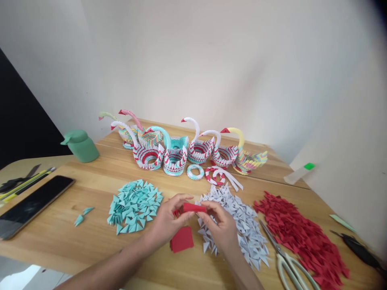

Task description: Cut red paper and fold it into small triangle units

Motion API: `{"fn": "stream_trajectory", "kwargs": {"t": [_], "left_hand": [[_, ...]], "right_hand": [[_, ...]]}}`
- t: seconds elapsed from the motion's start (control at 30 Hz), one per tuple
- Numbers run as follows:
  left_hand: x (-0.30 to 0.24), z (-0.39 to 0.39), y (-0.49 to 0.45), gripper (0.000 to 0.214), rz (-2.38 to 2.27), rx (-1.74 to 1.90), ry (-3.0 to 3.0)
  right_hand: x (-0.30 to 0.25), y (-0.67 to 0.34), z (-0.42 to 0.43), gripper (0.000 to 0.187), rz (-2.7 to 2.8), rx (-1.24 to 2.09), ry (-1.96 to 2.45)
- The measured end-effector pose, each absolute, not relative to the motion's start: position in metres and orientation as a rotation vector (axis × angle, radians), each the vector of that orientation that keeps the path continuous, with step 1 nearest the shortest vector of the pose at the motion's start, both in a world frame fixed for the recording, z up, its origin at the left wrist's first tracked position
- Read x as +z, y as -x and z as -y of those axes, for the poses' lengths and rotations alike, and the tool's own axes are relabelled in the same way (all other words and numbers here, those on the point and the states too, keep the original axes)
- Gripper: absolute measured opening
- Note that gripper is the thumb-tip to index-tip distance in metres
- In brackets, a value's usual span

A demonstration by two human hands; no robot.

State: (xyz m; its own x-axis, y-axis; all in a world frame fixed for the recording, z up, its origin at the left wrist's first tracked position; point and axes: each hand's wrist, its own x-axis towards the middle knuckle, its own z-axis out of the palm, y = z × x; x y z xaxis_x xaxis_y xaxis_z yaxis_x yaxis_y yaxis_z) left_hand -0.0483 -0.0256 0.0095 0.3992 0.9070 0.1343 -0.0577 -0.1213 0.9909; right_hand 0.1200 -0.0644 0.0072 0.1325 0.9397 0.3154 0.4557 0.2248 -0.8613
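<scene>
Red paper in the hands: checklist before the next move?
1. Red folded paper gripped at both ends: ok.
2. Left hand pinches its left end, right hand its right end: ok.
3. Fold edges aligned: cannot tell, hidden in the grip.
4. Red sheets on the table, just below the hands: ok.
5. Scissors apart from the right hand, blades shut: ok.
6. Right hand clear of the white pieces: cannot tell; it hangs over the pile.
</scene>
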Motion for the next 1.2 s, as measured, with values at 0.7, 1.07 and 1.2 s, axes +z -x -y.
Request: {"fn": "stream_trajectory", "kwargs": {"t": [0.7,1.07,1.2], "left_hand": [[0.0077,0.0242,0.0486,0.016,-0.833,0.940,-1.512],[0.0028,0.0227,0.0476,0.016,-0.850,0.943,-1.552],[0.0014,0.0228,0.0475,0.016,-0.866,0.949,-1.565]], "right_hand": [[0.0064,-0.1194,0.0625,0.012,1.560,0.526,1.408],[0.0063,-0.1191,0.0636,0.015,1.563,0.559,1.428],[0.0056,-0.1189,0.0637,0.017,1.541,0.547,1.444]]}}
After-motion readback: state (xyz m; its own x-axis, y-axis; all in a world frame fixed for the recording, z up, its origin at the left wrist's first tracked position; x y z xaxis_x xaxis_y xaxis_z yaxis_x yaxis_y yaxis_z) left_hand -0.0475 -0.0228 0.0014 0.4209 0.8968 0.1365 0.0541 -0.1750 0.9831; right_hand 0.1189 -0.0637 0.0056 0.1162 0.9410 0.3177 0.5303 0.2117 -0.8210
